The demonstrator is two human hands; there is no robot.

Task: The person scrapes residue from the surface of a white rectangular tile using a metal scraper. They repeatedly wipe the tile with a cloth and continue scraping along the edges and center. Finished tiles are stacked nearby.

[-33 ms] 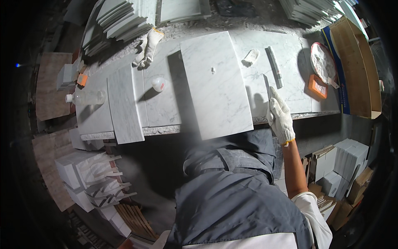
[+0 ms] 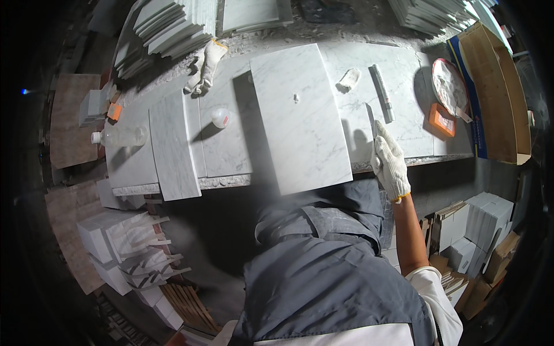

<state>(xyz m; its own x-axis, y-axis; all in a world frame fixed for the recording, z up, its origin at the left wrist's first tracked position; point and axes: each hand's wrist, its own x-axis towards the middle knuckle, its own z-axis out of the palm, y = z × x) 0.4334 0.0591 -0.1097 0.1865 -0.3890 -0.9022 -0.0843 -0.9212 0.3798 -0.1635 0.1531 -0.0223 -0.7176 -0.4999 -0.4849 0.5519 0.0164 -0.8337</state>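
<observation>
My right hand [image 2: 391,164], in a white knit glove with a yellow cuff edge, hovers at the bench's front edge. Its fingers are pressed together around a thin, flat grey blade-like strip [image 2: 370,113], whose far end sticks out past the fingertips; the rest is hidden by the glove. Left of this hand, a large white marbled tile [image 2: 303,121] with grey veins lies raised above the bench, its near end overhanging the edge. A small whitish lump [image 2: 296,98] sits on the tile. My left hand is out of sight.
On the bench are a marker-like tube [image 2: 382,92], a crumpled white piece [image 2: 348,80], a round white dish [image 2: 449,86], an orange box [image 2: 442,120], a small bottle [image 2: 220,118], a glove [image 2: 206,66], a narrow tile [image 2: 174,144] and a clear bottle [image 2: 124,136]. Tile stacks [image 2: 173,26] stand behind.
</observation>
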